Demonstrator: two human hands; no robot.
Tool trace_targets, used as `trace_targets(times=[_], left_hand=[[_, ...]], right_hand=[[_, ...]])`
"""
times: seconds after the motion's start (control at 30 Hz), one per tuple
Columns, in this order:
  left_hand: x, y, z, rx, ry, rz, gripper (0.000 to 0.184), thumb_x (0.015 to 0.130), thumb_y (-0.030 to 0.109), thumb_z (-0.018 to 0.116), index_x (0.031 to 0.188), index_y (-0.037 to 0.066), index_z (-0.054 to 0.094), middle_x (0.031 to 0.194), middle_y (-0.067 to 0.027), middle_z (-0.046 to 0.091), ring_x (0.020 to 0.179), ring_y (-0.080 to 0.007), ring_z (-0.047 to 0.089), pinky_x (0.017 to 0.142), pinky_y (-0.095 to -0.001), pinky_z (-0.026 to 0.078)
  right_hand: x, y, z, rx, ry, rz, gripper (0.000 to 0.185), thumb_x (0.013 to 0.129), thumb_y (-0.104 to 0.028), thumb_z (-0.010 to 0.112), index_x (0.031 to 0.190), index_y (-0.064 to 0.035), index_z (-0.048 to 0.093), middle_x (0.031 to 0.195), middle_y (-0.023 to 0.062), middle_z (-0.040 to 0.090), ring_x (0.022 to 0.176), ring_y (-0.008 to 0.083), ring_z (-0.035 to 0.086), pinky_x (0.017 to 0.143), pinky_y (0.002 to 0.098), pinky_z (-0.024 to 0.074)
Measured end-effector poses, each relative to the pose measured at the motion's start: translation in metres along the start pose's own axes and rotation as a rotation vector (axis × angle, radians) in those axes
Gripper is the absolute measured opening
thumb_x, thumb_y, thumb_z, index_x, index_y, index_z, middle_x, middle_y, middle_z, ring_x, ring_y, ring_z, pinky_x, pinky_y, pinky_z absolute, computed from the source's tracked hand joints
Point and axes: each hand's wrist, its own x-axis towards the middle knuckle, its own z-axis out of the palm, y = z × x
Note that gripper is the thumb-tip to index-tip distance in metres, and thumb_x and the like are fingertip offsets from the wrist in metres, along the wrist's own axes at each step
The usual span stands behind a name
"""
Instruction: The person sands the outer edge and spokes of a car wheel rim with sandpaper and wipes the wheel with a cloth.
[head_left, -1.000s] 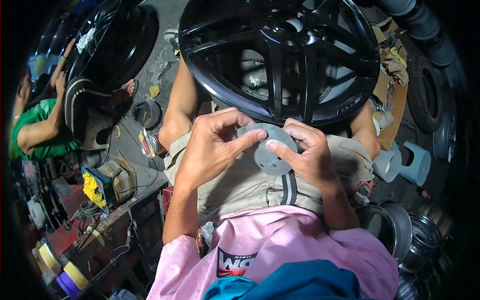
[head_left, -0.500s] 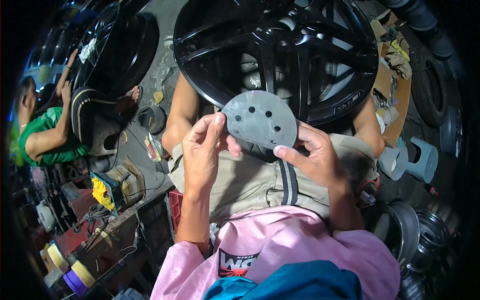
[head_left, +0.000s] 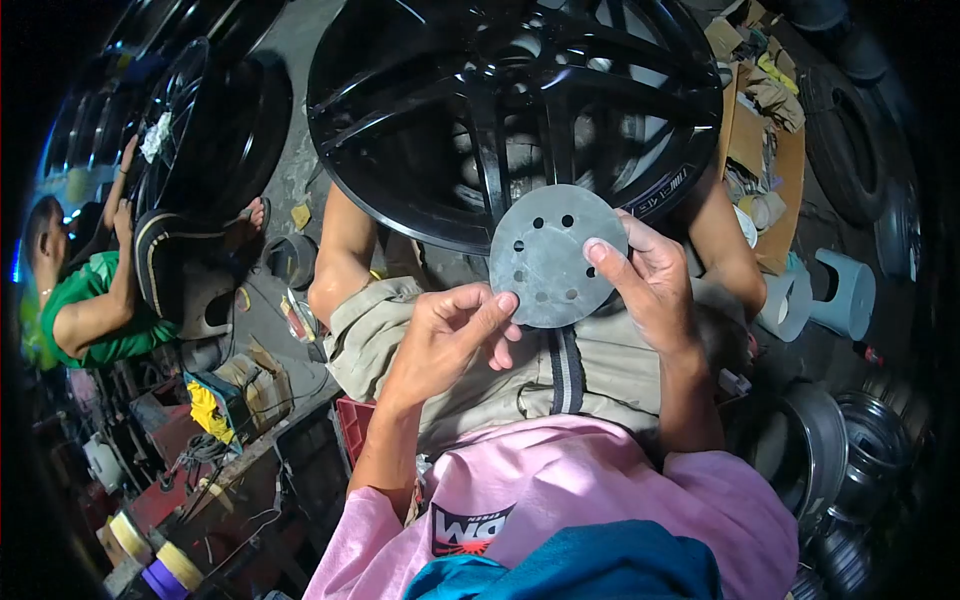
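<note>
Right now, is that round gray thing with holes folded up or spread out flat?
Spread out: the gray disc shows its whole round face, with no fold, between the left hand and right hand.

Floor of a workshop. The grey floor point(head_left: 305, 135) bears, at left, 1 small yellow scrap point(head_left: 300, 215) near 1 round dark container point(head_left: 290, 262). At right lies 1 cardboard box point(head_left: 790, 215) holding crumpled paper and scraps, with 1 dark tyre point(head_left: 850, 150) beside it. Below the box are 1 pale blue stool point(head_left: 850, 312) and 1 small red object point(head_left: 868, 353); metal rims point(head_left: 868, 440) are grouped at lower right.
</note>
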Motion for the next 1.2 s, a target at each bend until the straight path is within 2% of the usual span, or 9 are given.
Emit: trace_targets(times=[0.27, 0.37, 0.53, 0.8, 0.83, 0.87, 1.03, 1.07, 1.2], left_hand=[[0.002, 0.001, -0.009, -0.025, 0.137, 0.183, 0.033, 0.112, 0.025, 0.067, 0.094, -0.002, 0.073, 0.081, -0.0057, 0.071, 0.062, -0.0108, 0.067, 0.062, -0.0266, 0.054], [0.001, 0.000, -0.013, -0.057, 0.158, 0.261, 0.031, 0.112, 0.025, 0.067, 0.099, -0.002, 0.072, 0.082, -0.0060, 0.071, 0.062, -0.0110, 0.067, 0.062, -0.0256, 0.053], [-0.001, -0.005, -0.014, -0.179, 0.184, 0.264, 0.027, 0.112, 0.024, 0.067, 0.107, -0.003, 0.073, 0.085, -0.0062, 0.072, 0.064, -0.0115, 0.068, 0.063, -0.0258, 0.055], [-0.009, -0.020, -0.003, -0.131, 0.112, 0.170, 0.019, 0.102, 0.010, 0.079, 0.117, -0.002, 0.077, 0.083, 0.0000, 0.074, 0.068, -0.0052, 0.067, 0.061, -0.0217, 0.053], [-0.010, -0.023, -0.002, -0.115, 0.067, 0.156, 0.020, 0.102, 0.011, 0.080, 0.117, -0.001, 0.077, 0.083, 0.0004, 0.074, 0.067, -0.0047, 0.066, 0.060, -0.0216, 0.053], [-0.011, -0.024, 0.000, -0.094, 0.025, 0.142, 0.021, 0.101, 0.012, 0.080, 0.118, -0.001, 0.077, 0.082, 0.0008, 0.074, 0.067, -0.0042, 0.066, 0.060, -0.0216, 0.053], [-0.004, -0.024, 0.031, 0.098, -0.044, 0.028, 0.019, 0.099, 0.009, 0.082, 0.115, 0.001, 0.078, 0.089, -0.0008, 0.075, 0.072, -0.0066, 0.069, 0.065, -0.0241, 0.056], [0.000, -0.026, 0.038, 0.142, -0.062, 0.017, 0.018, 0.099, 0.008, 0.080, 0.115, 0.001, 0.077, 0.087, 0.0004, 0.073, 0.074, -0.0066, 0.068, 0.066, -0.0247, 0.055], [0.022, -0.024, 0.068, 0.414, -0.083, 0.171, 0.016, 0.099, 0.010, 0.080, 0.111, -0.001, 0.076, 0.085, -0.0033, 0.071, 0.076, -0.0088, 0.066, 0.070, -0.0295, 0.054]], right_hand=[[-0.007, -0.004, 0.006, 0.059, -0.130, 0.068, 0.034, 0.102, -0.008, 0.077, 0.131, 0.0066, 0.067, 0.118, 0.0086, 0.075, 0.107, 0.0098, 0.069, 0.089, 0.0263, 0.0589], [-0.007, -0.006, 0.010, 0.126, -0.183, 0.200, 0.046, 0.099, -0.005, 0.079, 0.139, 0.0067, 0.061, 0.121, 0.0079, 0.073, 0.104, 0.0119, 0.070, 0.079, 0.0267, 0.0600], [-0.007, -0.004, 0.028, 0.160, -0.151, 0.196, 0.045, 0.099, -0.005, 0.079, 0.139, 0.0049, 0.061, 0.119, 0.0070, 0.072, 0.096, 0.0092, 0.068, 0.069, 0.0250, 0.0579], [-0.023, 0.002, 0.036, 0.093, -0.062, 0.305, 0.025, 0.099, -0.012, 0.081, 0.117, 0.0017, 0.072, 0.097, 0.0019, 0.074, 0.073, 0.0051, 0.064, 0.062, 0.0235, 0.0543], [-0.024, -0.001, 0.036, 0.046, -0.073, 0.289, 0.025, 0.099, -0.015, 0.082, 0.116, 0.0013, 0.074, 0.094, 0.0018, 0.075, 0.074, 0.0050, 0.065, 0.063, 0.0234, 0.0546], [-0.028, 0.011, 0.026, -0.073, -0.130, 0.307, 0.029, 0.096, -0.008, 0.081, 0.122, 0.0014, 0.071, 0.106, 0.0061, 0.077, 0.083, 0.0085, 0.071, 0.059, 0.0217, 0.0575], [-0.028, 0.022, -0.001, -0.102, -0.090, 0.126, 0.035, 0.092, -0.003, 0.083, 0.125, 0.0004, 0.072, 0.110, 0.0052, 0.079, 0.096, 0.0119, 0.073, 0.083, 0.0304, 0.0618], [-0.028, 0.020, -0.010, -0.074, -0.031, 0.163, 0.031, 0.090, -0.012, 0.088, 0.116, 0.0010, 0.078, 0.107, 0.0092, 0.083, 0.094, 0.0143, 0.077, 0.087, 0.0332, 0.0609], [-0.024, 0.009, -0.048, -0.272, 0.108, 0.173, 0.035, 0.090, -0.018, 0.088, 0.118, 0.0000, 0.077, 0.105, 0.0102, 0.083, 0.096, 0.0152, 0.077, 0.087, 0.0326, 0.0601]])
